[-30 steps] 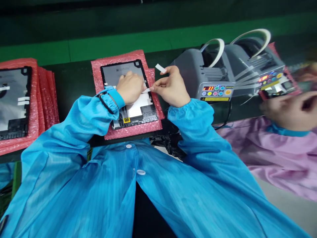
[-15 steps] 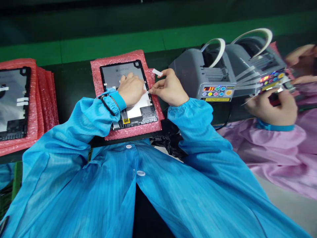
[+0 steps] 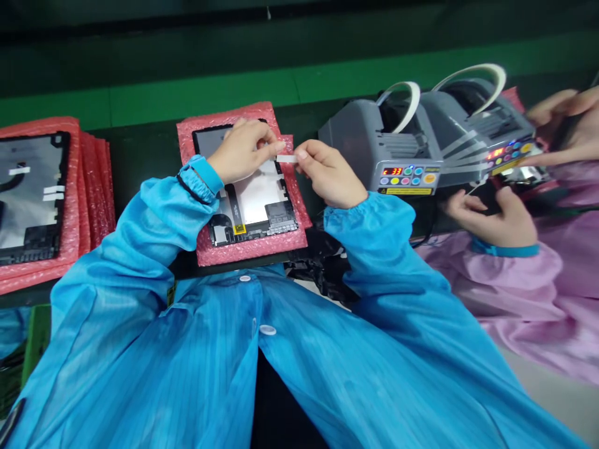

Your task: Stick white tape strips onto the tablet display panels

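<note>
A short strip of white tape spans the gap between my hands. The thumb and index finger of my right hand pinch its right end. At its left end, the thumb and fingers of my left hand are closed together. Beneath the hands lies a tablet screen assembly, its back up, with a silvery panel and black frame. My left hand covers much of its upper part. A yellow-tipped flex cable lies near its lower edge. Red bubble wrap is under the assembly.
Two grey tape dispensers stand at right, white tape looping above them. A stack of red bubble-wrap sheets at left bears another screen assembly. A co-worker's hand and pink sleeve are beside the far dispenser.
My left hand has lifted off the panel, its fingertips now at the tape. The strip has swung down and lies level between both hands. The co-worker's near hand has shifted left.
</note>
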Demonstrator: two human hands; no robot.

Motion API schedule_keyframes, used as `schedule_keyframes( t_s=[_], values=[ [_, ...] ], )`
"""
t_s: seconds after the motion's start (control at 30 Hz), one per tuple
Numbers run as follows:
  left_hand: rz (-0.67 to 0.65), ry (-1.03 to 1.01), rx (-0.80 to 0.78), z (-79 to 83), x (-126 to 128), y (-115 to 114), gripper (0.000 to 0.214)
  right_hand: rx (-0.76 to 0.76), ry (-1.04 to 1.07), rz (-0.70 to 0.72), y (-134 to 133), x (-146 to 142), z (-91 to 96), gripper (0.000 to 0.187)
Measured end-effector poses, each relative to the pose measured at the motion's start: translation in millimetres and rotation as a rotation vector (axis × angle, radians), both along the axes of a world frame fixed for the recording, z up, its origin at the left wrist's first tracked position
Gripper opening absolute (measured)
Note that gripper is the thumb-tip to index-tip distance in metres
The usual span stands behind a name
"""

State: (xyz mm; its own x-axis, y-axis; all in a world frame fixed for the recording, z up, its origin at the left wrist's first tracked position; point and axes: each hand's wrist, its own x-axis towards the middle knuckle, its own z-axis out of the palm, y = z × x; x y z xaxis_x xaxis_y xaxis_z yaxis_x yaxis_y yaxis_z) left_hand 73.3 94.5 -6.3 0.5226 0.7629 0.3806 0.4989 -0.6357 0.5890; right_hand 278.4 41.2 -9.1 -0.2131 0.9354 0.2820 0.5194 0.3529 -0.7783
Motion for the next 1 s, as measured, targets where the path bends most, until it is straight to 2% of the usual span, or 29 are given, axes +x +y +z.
schedule_keyframes(
  t_s=[0.13, 0.27, 0.37, 0.57, 0.7, 0.83, 1.0],
  values=[
    [-0.038, 0.058, -0.032, -6.2, 2, 1, 0.024, -0.042, -0.045, 0.014, 1, -6, 2.8, 0.045],
    [0.025, 0.117, -0.084, -7.9, 4, -1, 0.024, -0.091, -0.065, -0.078, 1, -5, 4.5, 0.036],
    [0.075, 0.167, -0.129, -1.1, 7, -6, 0.022, -0.098, -0.068, -0.149, 2, -5, 7.7, 0.03],
    [0.143, 0.34, -0.184, 13.0, 12, -18, 0.018, -0.073, -0.094, -0.075, 12, -7, 0.2, 0.031],
    [0.208, 0.402, -0.162, 7.5, 19, -20, 0.019, -0.078, -0.194, -0.105, 19, -7, -9.4, 0.026],
    [0.216, 0.454, -0.127, 2.6, 23, -22, 0.022, -0.086, -0.267, -0.123, 23, -8, -13.0, 0.019],
    [0.212, 0.4, -0.154, 3.9, 23, -26, 0.019, -0.094, -0.316, -0.126, 22, -9, -11.2, 0.015]
  ],
)
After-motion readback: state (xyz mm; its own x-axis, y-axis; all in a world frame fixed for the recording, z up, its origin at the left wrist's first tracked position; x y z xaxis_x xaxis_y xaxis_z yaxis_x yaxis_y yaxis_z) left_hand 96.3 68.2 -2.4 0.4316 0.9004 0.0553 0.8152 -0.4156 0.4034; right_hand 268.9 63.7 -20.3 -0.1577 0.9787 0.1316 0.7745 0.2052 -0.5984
